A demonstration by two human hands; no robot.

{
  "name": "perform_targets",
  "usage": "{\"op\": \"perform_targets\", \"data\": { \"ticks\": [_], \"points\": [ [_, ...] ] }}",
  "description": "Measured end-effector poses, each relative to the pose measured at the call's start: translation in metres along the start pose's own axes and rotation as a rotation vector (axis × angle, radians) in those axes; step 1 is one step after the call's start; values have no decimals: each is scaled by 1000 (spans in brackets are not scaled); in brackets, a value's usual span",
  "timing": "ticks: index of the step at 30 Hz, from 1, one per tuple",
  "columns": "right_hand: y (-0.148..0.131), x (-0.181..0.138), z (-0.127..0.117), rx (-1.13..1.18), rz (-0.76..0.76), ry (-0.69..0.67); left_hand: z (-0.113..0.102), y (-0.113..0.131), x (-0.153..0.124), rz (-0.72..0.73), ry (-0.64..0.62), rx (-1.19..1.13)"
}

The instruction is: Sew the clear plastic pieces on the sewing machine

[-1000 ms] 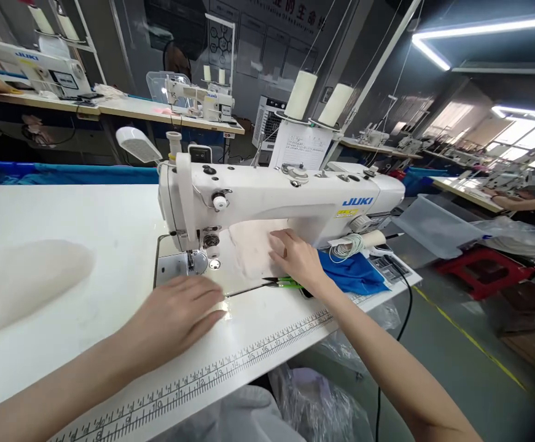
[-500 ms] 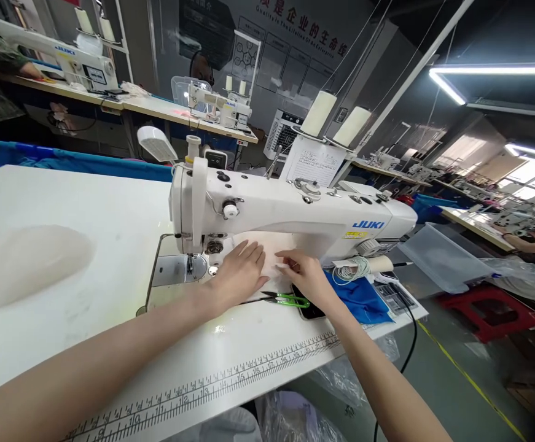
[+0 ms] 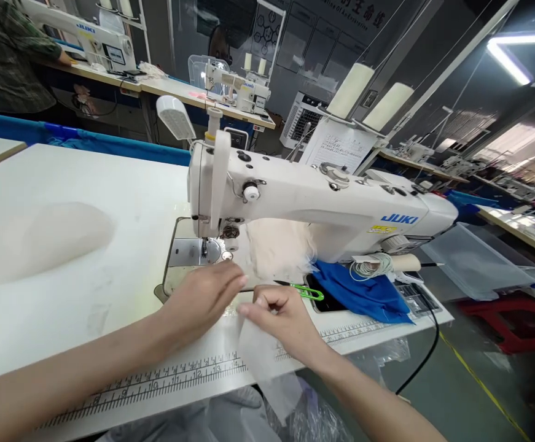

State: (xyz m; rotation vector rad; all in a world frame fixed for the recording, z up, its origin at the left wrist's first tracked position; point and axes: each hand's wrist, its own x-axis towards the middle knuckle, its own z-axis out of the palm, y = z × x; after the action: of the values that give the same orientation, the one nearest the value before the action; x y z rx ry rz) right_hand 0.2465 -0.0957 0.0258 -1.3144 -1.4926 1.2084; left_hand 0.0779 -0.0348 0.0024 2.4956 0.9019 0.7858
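Note:
A piece of thin, see-through white fabric (image 3: pixel 267 368) hangs over the table's front edge, pinched at its top between the thumb and fingers of my right hand (image 3: pixel 288 322). My left hand (image 3: pixel 205 294) is just left of it, in front of the needle plate, its fingers stretched out and nothing visible in them. Behind both hands stands a white sewing machine (image 3: pixel 295 193), its presser foot (image 3: pixel 204 247) beyond my left hand. A stack of pale cream fabric (image 3: pixel 279 245) lies under the machine arm. Green-handled thread snips (image 3: pixel 311 293) rest to the right of my right hand.
A dark phone (image 3: pixel 327 302) and blue cloth (image 3: pixel 363 294) lie right of the snips, near a coil of cord (image 3: pixel 368 267). A printed ruler (image 3: pixel 193 374) runs along the front edge. Sheer fabric (image 3: pixel 69 236) lies on the table's left. A person's arm (image 3: pixel 41 49) shows at the far-left machine.
Both hands have come back from the cream fabric under the machine arm toward the front edge. My right hand now holds the thin white piece. The view has shifted.

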Motion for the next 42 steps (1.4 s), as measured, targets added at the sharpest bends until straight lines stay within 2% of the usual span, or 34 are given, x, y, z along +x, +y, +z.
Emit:
{"op": "perform_targets", "data": {
  "ticks": [1,3,7,9,14,16,17,21,26,32,35,38,40,42],
  "points": [
    [1,4,8,33,-20,55,-8,3,-14,-83,51,-104],
    [0,11,24,112,-31,99,-16,11,-38,-100,79,-194],
    [-10,21,47,318,7,1,-19,20,-59,-276,73,-249],
    [-14,25,47,327,53,-65,-25,16,-61,-360,-3,-378],
    [-15,35,33,309,283,-335,-56,-13,-57,-488,-339,-799],
    [-13,38,33,315,286,-386,-64,-22,-53,-557,-383,-877],
    [-13,39,35,296,271,-391,-66,-24,-51,-571,-364,-890],
    [-13,43,41,177,217,-393,-62,-22,-41,-502,-269,-835],
    [-13,53,24,123,216,-501,-57,-23,-35,-532,-314,-842],
    [-7,74,4,-193,96,-524,-60,-26,-32,-548,-272,-559],
    [-6,80,4,-321,85,-485,-56,-27,-32,-493,-216,-288],
    [-5,80,8,-353,140,-408,-48,-29,-35,-423,-96,-87],
    [-2,79,11,-281,146,-352,-44,-32,-38,-389,-20,-32],
    [2,76,16,-217,70,-306,-41,-35,-40,-350,8,-50]
  ]
}}
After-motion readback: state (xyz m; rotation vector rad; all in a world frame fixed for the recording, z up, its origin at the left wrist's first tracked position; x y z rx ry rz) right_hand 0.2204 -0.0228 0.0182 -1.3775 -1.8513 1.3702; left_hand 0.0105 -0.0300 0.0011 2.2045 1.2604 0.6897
